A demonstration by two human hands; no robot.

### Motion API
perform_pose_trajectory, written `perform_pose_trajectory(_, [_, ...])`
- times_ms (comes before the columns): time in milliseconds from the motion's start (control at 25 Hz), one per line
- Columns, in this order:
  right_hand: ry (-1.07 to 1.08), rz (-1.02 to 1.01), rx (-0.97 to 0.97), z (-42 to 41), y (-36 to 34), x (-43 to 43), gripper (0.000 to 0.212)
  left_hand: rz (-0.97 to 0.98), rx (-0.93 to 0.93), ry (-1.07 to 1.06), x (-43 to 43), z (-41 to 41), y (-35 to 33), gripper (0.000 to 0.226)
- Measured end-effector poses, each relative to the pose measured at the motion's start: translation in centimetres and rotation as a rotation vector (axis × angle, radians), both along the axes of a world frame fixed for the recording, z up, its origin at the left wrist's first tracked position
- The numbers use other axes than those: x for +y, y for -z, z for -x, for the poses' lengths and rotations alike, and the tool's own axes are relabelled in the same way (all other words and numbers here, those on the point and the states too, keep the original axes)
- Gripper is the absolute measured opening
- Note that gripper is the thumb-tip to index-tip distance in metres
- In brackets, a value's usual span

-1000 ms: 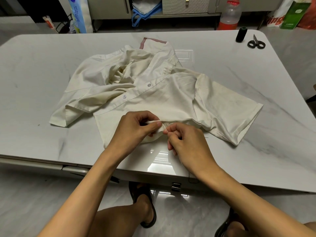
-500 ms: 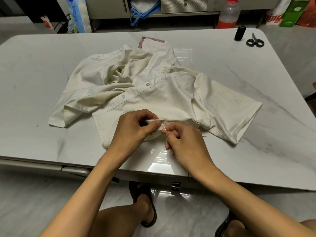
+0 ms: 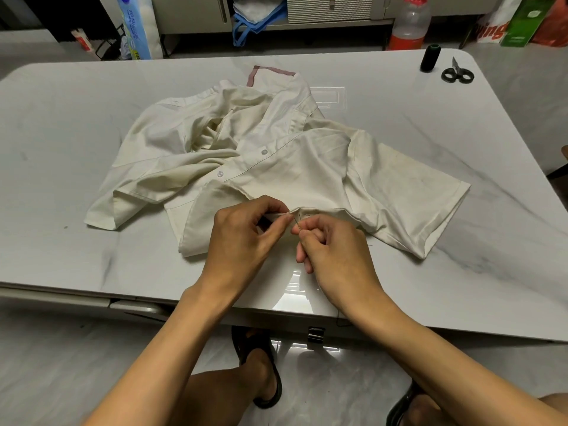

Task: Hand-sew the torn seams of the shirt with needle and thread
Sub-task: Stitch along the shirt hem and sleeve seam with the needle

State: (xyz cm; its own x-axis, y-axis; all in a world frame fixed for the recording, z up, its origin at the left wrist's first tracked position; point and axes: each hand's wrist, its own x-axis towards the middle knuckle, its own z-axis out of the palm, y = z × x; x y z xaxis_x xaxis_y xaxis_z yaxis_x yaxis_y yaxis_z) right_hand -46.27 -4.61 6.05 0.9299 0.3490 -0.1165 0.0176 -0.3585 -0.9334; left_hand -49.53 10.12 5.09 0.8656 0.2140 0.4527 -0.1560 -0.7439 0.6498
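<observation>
Two hands work at the near edge of the cream shirt (image 3: 307, 176), which lies crumpled on the marble surface (image 3: 61, 124). The left hand (image 3: 246, 238) pinches a fold of the hem; the right hand (image 3: 335, 256) has its grip closed on the needle (image 3: 297, 223). A black thread spool (image 3: 430, 57) and scissors (image 3: 457, 73) lie well apart, at the far right corner.

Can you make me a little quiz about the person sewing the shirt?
1. True or false: the scissors lie on top of the shirt.
2. Which hand pinches the needle? A) left hand B) right hand
3. Fill in: the dark thread spool stands upright beside the ____ at the table's far right corner.

Key
1. False: they lie on the bare table, far from the shirt.
2. B. The left hand pinches the shirt's folded edge.
3. scissors
</observation>
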Motion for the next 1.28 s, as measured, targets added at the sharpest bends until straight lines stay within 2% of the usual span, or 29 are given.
perform_pose_trajectory(240, [0.009, -0.030, -0.010, 0.0, -0.1, -0.1, 0.023, -0.110, -0.056, 0.109, 0.1, -0.1, 0.1, 0.010])
perform_pose_trajectory(640, [-0.030, -0.147, 0.035, 0.4, 0.3, 0.0, 0.016, -0.118, -0.058, 0.118, 0.8, -0.3, 0.5, 0.008])
perform_pose_trajectory(840, [0.012, -0.147, -0.042, 0.5, 0.0, -0.2, 0.018, -0.144, -0.086, 0.196, 0.6, -0.1, 0.6, 0.009])
perform_pose_trajectory(1000, [-0.049, -0.148, -0.065, 0.5, -0.1, -0.3, 0.018, -0.122, -0.099, 0.185, 0.9, 0.0, 0.6, 0.009])
perform_pose_trajectory(1080, [-0.056, -0.065, -0.157, 0.7, -0.1, -0.7, 0.010, -0.112, -0.104, 0.153, 1.1, 0.0, 0.6, 0.010])
perform_pose_trajectory(1120, [-0.027, 0.017, -0.270, 0.6, -0.1, -1.0, 0.005, -0.100, -0.109, 0.140, 1.2, 0.0, 0.7, 0.009])
perform_pose_trajectory(1200, [0.085, 0.174, -0.533, -0.2, -0.4, -1.7, 0.009, -0.087, -0.120, 0.132, 1.4, 0.0, 0.7, 0.009])
perform_pose_trajectory(1280, [0.152, 0.208, -0.606, -1.7, -0.7, -2.3, 0.011, -0.103, -0.139, 0.139, 1.3, 0.0, 0.7, 0.009])
